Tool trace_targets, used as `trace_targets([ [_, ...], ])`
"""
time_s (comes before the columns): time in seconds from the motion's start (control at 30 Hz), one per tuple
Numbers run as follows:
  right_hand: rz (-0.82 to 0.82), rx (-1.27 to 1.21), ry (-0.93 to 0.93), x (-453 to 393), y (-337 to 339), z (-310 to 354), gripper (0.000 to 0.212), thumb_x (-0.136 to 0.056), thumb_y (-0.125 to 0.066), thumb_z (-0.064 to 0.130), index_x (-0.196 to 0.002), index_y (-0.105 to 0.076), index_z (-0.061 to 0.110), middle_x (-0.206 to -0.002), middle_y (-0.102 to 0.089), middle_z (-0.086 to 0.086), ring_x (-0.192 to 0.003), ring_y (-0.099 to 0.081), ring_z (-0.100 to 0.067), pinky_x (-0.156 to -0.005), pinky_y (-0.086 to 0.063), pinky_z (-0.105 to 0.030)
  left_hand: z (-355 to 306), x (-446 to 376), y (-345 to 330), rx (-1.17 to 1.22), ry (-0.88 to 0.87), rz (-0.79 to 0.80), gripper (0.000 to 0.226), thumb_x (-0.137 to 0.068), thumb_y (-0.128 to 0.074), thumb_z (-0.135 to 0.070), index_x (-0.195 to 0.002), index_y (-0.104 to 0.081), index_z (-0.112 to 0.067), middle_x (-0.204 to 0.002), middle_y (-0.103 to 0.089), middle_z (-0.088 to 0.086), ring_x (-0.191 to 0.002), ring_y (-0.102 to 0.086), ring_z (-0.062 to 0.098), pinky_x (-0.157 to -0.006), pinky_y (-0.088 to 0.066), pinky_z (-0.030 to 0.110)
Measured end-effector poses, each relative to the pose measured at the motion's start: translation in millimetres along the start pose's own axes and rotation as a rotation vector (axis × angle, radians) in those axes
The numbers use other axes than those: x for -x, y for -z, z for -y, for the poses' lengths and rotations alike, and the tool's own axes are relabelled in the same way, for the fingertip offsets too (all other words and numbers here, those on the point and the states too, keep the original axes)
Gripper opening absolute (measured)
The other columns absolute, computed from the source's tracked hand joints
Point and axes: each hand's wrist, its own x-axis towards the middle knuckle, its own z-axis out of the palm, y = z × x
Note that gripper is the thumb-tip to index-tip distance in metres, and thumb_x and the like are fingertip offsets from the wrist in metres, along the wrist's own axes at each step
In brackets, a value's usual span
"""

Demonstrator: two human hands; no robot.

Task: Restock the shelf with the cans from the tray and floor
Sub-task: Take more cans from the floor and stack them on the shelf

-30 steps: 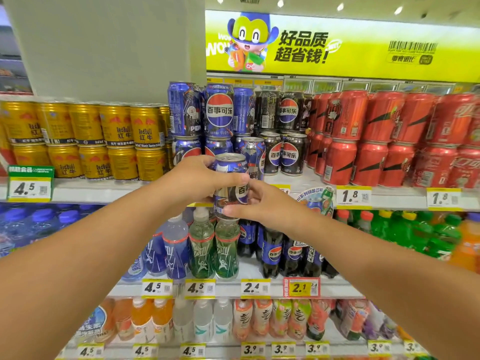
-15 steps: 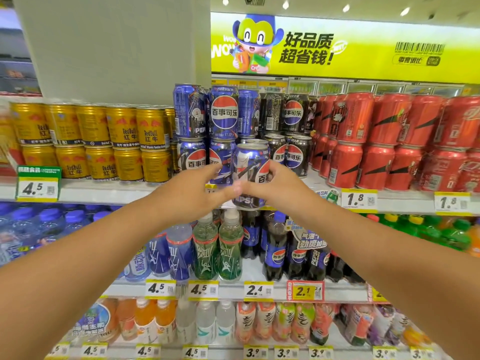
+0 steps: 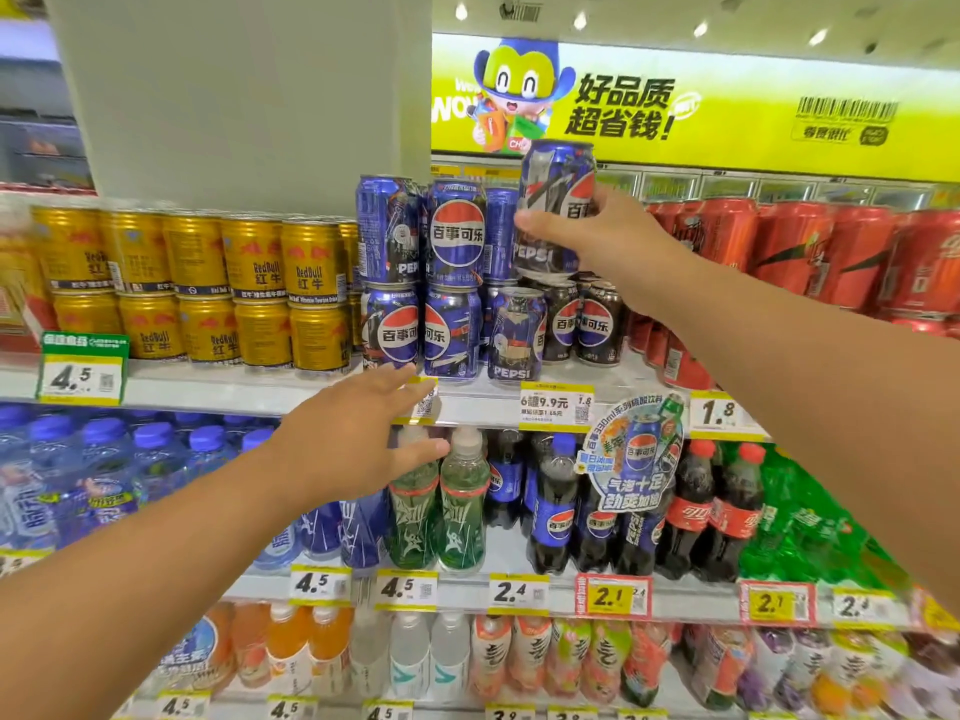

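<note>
My right hand [image 3: 602, 241] grips a blue Pepsi can [image 3: 553, 200] and holds it upright at the height of the second tier, just above a single front-row Pepsi can [image 3: 517, 335] on the top shelf [image 3: 260, 392]. To its left, blue Pepsi cans [image 3: 456, 231] stand stacked two high. My left hand [image 3: 358, 439] hovers with fingers spread and nothing in it, in front of the shelf edge below the stack. No tray or floor is in view.
Gold Red Bull cans [image 3: 208, 293] fill the shelf's left part, black Pepsi cans [image 3: 592, 324] and red cola cans [image 3: 779, 252] the right. Lower shelves hold bottled drinks [image 3: 457, 506]. A yellow-green banner [image 3: 727, 106] hangs above.
My left hand has let go of the can and dropped to the shelf edge. My right hand alone has lifted the can up and to the right, to second-tier height.
</note>
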Motion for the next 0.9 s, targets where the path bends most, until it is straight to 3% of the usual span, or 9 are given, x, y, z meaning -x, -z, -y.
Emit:
trace_targets([
  [0.1, -0.014, 0.020, -0.013, -13.1, -3.3, -1.6, 0.055, -0.065, -0.086, 0.056, -0.111, -0.070, 0.031, -0.102, -0.073, 0.016, -0.086, -0.068, 0.003, -0.068, -0.046, -0.022, 0.8, 2.1, -1.5, -0.009, -0.008, 0.013, 0.089, -0.076, -0.028, -0.086, -0.153, -0.027, -0.040, -0.163, -0.021, -0.010, -0.149, -0.015, 0.010, -0.115, -0.023, 0.031],
  [0.2, -0.010, 0.063, -0.025, -22.6, -9.5, -6.0, 0.042, -0.067, -0.086, 0.054, -0.098, -0.070, 0.032, -0.097, -0.073, 0.015, -0.088, -0.066, -0.003, -0.067, -0.045, -0.025, -3.3, 2.4, 0.0, -0.049, -0.028, 0.022, 0.100, -0.067, -0.013, -0.089, -0.153, -0.026, -0.040, -0.163, -0.020, -0.009, -0.149, -0.016, 0.012, -0.116, -0.023, 0.032],
  [0.3, 0.020, 0.069, -0.036, -31.6, -15.0, -15.2, 0.036, -0.070, -0.086, 0.052, -0.093, -0.066, 0.033, -0.095, -0.070, 0.015, -0.087, -0.063, -0.005, -0.064, -0.044, -0.024, -5.3, 2.1, -0.3, -0.044, -0.030, 0.024, 0.095, -0.070, -0.017, -0.087, -0.153, -0.025, -0.040, -0.163, -0.019, -0.009, -0.149, -0.016, 0.012, -0.116, -0.023, 0.032],
  [0.37, 0.028, 0.056, -0.061, -37.4, -15.8, -22.9, 0.055, -0.070, -0.085, 0.053, -0.113, -0.065, 0.026, -0.110, -0.068, 0.009, -0.097, -0.063, -0.013, -0.071, -0.047, -0.027, -4.6, 2.0, -1.1, -0.041, -0.027, 0.028, 0.088, -0.077, -0.027, -0.084, -0.154, -0.023, -0.040, -0.163, -0.019, -0.010, -0.149, -0.016, 0.012, -0.116, -0.023, 0.032],
  [0.43, 0.033, 0.057, -0.089, -38.7, -17.1, -27.1, 0.091, -0.068, -0.085, 0.058, -0.141, -0.049, 0.016, -0.136, -0.057, 0.002, -0.117, -0.056, -0.022, -0.089, -0.048, -0.038, -3.2, 1.6, -1.4, -0.042, -0.023, 0.035, 0.085, -0.080, -0.032, -0.082, -0.154, -0.023, -0.041, -0.163, -0.018, -0.011, -0.149, -0.014, 0.011, -0.116, -0.022, 0.032],
  [0.47, 0.034, 0.061, -0.090, -39.3, -17.7, -28.6, 0.098, -0.068, -0.084, 0.059, -0.145, -0.045, 0.015, -0.140, -0.054, 0.001, -0.121, -0.054, -0.023, -0.093, -0.046, -0.040, -2.5, 1.2, -1.2, -0.042, -0.021, 0.038, 0.085, -0.079, -0.032, -0.082, -0.154, -0.023, -0.041, -0.163, -0.018, -0.011, -0.149, -0.014, 0.011, -0.116, -0.022, 0.032],
  [0.6, 0.040, 0.073, -0.087, -42.9, -18.9, -35.0, 0.074, -0.067, -0.083, 0.060, -0.127, -0.059, 0.023, -0.123, -0.065, 0.007, -0.115, -0.060, -0.019, -0.087, -0.048, -0.033, -1.8, -0.9, -0.9, -0.021, 0.000, 0.037, 0.088, -0.077, -0.030, -0.084, -0.154, -0.022, -0.041, -0.163, -0.017, -0.012, -0.149, -0.012, 0.009, -0.115, -0.022, 0.031],
  [0.73, 0.021, 0.061, -0.095, -42.9, -21.6, -36.6, 0.093, -0.068, -0.082, 0.062, -0.142, -0.046, 0.019, -0.116, -0.054, 0.013, -0.111, -0.054, -0.017, -0.083, -0.044, -0.033, -2.8, -1.7, -2.0, 0.012, 0.010, 0.038, 0.095, -0.070, -0.023, -0.087, -0.153, -0.023, -0.042, -0.163, -0.016, -0.014, -0.149, -0.014, 0.008, -0.115, -0.023, 0.032],
  [0.9, 0.038, 0.105, -0.117, -46.6, -24.9, -39.1, 0.107, -0.070, -0.079, 0.064, -0.152, -0.032, 0.014, -0.142, -0.050, 0.002, -0.119, -0.050, -0.022, -0.088, -0.040, -0.036, -1.9, -2.6, -3.0, 0.024, 0.023, 0.037, 0.095, -0.069, -0.023, -0.088, -0.153, -0.022, -0.044, -0.163, -0.017, -0.015, -0.148, -0.014, 0.007, -0.115, -0.023, 0.033],
])
